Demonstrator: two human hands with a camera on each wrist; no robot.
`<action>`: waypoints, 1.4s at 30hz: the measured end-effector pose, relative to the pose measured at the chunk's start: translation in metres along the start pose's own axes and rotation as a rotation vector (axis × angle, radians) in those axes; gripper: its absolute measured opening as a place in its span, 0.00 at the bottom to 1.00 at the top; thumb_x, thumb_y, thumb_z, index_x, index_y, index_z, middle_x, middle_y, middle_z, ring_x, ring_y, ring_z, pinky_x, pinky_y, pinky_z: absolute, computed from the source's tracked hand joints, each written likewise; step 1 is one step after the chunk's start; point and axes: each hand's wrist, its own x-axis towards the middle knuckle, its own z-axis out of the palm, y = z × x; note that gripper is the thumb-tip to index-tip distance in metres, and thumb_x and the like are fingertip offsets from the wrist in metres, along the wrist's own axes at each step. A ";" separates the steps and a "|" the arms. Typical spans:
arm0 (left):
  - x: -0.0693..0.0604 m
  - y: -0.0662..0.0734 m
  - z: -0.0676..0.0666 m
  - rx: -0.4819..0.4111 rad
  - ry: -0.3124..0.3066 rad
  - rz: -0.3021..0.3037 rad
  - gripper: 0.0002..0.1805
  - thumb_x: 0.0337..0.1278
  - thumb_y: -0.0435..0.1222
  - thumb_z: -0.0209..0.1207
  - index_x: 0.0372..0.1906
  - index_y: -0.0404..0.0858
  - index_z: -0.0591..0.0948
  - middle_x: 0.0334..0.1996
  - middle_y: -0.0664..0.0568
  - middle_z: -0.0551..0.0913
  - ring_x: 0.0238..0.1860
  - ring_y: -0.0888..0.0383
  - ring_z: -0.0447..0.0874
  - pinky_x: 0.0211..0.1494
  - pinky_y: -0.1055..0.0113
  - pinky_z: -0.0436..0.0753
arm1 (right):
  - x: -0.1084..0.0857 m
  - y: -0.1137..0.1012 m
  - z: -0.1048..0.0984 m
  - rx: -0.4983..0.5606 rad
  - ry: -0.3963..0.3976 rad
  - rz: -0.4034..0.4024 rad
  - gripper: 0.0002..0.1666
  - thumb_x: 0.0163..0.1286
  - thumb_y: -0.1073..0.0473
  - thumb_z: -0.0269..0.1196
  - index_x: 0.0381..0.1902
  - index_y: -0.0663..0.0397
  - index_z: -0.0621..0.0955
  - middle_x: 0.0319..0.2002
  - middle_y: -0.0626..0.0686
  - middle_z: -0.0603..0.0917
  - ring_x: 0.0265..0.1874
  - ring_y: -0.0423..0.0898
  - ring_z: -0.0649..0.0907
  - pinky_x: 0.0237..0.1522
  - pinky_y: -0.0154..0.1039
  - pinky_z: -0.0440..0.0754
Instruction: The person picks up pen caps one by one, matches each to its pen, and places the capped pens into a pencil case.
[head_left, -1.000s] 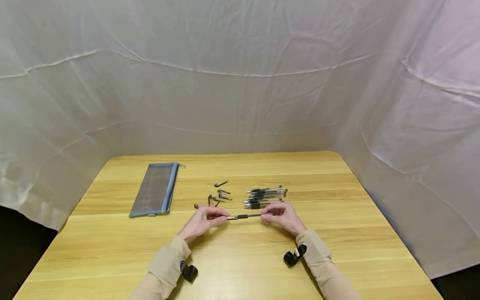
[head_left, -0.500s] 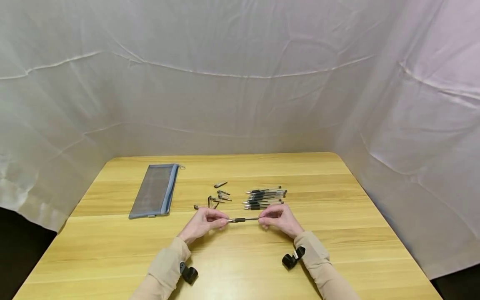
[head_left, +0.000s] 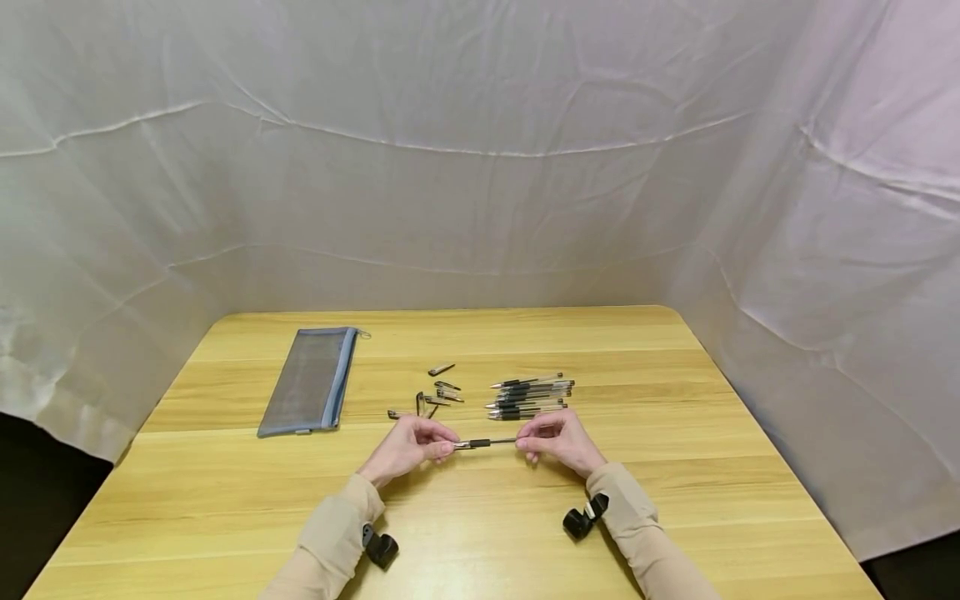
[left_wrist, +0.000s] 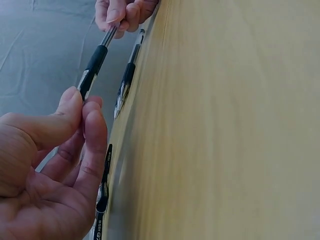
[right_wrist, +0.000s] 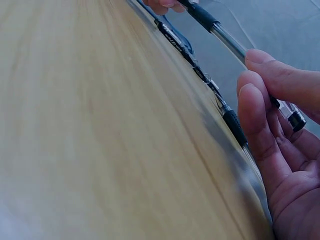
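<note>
A pen [head_left: 480, 443] with a black grip and clear barrel is held level between both hands, above the table. At its left end, where a clear cap with a clip sits, my left hand [head_left: 408, 447] pinches with thumb and fingertips. My right hand [head_left: 562, 442] pinches the barrel near the other end; the black end plug [right_wrist: 297, 121] sticks out past those fingers in the right wrist view. Just beyond the right hand lies a row of uncapped pens [head_left: 528, 396], tips to the left. Several loose pen caps [head_left: 447, 394] lie scattered beyond the left hand.
A grey mesh zip pouch [head_left: 309, 379] with blue edging lies flat at the table's left. The wooden table [head_left: 480, 533] extends toward me. Pale cloth [head_left: 480, 208] hangs behind and along both sides.
The right hand has moved slightly left, toward the left hand, and the visible stretch of pen between them is shorter. The caps, pen row and pouch stay in place.
</note>
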 end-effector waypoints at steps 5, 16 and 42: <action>0.001 0.001 0.002 0.030 0.020 0.009 0.12 0.59 0.28 0.65 0.47 0.26 0.85 0.35 0.30 0.85 0.26 0.61 0.80 0.24 0.74 0.77 | 0.001 -0.003 0.001 0.003 0.000 0.018 0.14 0.62 0.67 0.71 0.39 0.77 0.84 0.31 0.77 0.84 0.21 0.38 0.85 0.27 0.39 0.88; -0.001 -0.003 -0.009 0.034 0.038 0.005 0.12 0.62 0.30 0.64 0.48 0.27 0.85 0.39 0.32 0.87 0.31 0.58 0.85 0.36 0.70 0.84 | 0.004 -0.008 0.005 -0.098 -0.009 0.012 0.15 0.62 0.65 0.71 0.43 0.73 0.85 0.33 0.64 0.89 0.25 0.40 0.87 0.32 0.40 0.89; -0.003 0.005 -0.002 0.505 0.103 0.009 0.03 0.57 0.36 0.70 0.33 0.41 0.89 0.29 0.56 0.88 0.29 0.67 0.75 0.37 0.73 0.75 | -0.009 -0.010 -0.016 -0.563 -0.048 -0.036 0.06 0.58 0.59 0.75 0.35 0.47 0.90 0.35 0.47 0.88 0.41 0.43 0.79 0.51 0.35 0.69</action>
